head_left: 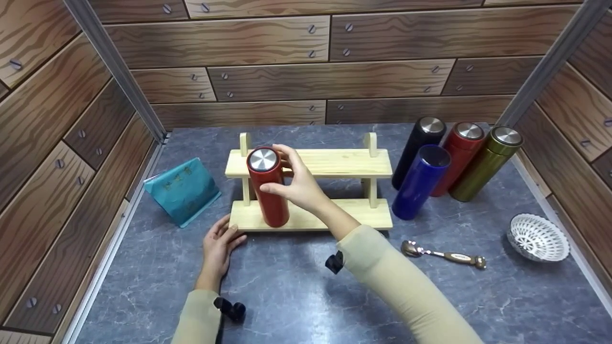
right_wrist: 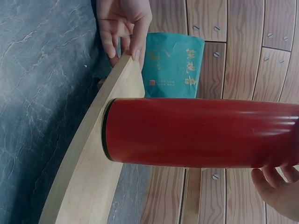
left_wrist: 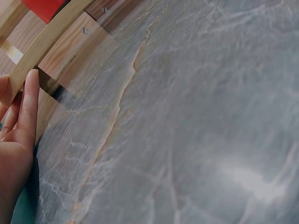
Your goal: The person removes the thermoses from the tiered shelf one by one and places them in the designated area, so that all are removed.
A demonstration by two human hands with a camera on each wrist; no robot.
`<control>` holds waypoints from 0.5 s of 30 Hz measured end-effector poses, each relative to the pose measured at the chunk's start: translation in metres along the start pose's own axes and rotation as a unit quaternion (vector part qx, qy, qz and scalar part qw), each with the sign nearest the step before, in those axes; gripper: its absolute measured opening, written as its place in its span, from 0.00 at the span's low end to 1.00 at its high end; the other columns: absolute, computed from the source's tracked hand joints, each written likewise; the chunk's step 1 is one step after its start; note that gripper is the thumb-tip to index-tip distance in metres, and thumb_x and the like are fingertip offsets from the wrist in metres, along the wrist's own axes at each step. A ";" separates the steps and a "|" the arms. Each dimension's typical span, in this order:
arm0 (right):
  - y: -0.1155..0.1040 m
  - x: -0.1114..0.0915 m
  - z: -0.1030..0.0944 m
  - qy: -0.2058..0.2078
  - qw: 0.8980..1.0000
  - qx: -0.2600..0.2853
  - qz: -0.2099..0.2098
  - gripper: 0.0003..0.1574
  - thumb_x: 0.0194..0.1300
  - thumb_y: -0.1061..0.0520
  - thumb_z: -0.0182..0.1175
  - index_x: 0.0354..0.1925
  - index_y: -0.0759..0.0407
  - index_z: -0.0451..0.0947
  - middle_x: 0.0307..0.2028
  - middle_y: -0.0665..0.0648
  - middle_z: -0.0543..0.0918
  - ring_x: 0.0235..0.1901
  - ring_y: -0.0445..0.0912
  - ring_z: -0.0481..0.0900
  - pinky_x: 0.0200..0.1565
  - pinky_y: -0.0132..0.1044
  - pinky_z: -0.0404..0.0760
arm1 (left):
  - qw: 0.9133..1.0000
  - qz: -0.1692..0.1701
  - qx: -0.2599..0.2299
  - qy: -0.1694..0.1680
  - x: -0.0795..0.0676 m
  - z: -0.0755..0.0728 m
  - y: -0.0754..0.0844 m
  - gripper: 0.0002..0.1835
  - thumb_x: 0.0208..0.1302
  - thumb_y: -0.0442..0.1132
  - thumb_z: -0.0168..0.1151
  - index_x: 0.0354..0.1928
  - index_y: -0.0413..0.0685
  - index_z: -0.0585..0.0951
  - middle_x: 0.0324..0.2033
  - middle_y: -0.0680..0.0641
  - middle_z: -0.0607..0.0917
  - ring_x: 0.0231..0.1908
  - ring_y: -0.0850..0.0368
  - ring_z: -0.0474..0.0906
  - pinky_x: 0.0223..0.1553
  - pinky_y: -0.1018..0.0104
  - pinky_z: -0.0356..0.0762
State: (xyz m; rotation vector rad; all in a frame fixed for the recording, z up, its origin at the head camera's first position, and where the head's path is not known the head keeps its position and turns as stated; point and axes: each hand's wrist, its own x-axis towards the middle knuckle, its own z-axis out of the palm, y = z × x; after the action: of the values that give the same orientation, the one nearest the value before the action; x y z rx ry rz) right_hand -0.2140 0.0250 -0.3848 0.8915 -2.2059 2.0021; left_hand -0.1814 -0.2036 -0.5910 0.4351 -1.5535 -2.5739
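Note:
A red thermos flask (head_left: 274, 200) with a silver-topped lid stands upright on the lower shelf of a two-tier wooden rack (head_left: 344, 215), toward its left end. My right hand (head_left: 300, 184) grips the flask near its top, thumb in front and fingers around the far side. In the right wrist view the flask's base (right_wrist: 108, 133) meets the shelf board. My left hand (head_left: 217, 248) pinches the front left corner of that shelf, thumb on top and fingers beneath; the right wrist view also shows this left hand (right_wrist: 125, 23) at the board's end.
A teal pouch (head_left: 184, 193) stands left of the rack. To the right are a blue flask (head_left: 420, 184), a black flask (head_left: 418, 138), another red flask (head_left: 461, 148) and an olive-green flask (head_left: 485, 165). An ice cream scoop (head_left: 444, 254) and white woven basket (head_left: 564, 241) lie nearer front right.

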 end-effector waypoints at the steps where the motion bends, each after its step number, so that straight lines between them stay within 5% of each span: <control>1: 0.000 0.001 0.001 0.001 1.000 -0.002 0.001 0.48 0.49 0.65 0.71 0.64 0.65 0.59 0.53 0.65 0.72 0.50 0.54 0.71 0.51 0.47 0.75 | 1.000 -0.001 -0.003 0.000 0.000 0.000 0.000 0.26 0.59 0.29 0.62 0.60 0.39 0.70 0.48 0.40 0.75 0.37 0.50 0.80 0.39 0.55 0.83; 15: 0.004 0.001 0.001 0.011 1.000 -0.012 -0.009 0.43 0.48 0.63 0.72 0.61 0.63 0.64 0.49 0.60 0.75 0.48 0.50 0.73 0.50 0.45 0.75 | 1.000 -0.004 -0.005 0.006 0.000 0.001 0.000 0.25 0.60 0.29 0.61 0.60 0.39 0.70 0.48 0.40 0.75 0.36 0.52 0.80 0.39 0.55 0.83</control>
State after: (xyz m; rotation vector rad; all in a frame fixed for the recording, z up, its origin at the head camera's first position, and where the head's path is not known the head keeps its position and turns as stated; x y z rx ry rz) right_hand -0.2158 0.0235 -0.3884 0.8785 -2.1973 1.9628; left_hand -0.1820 -0.2032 -0.5907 0.4553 -1.5379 -2.5785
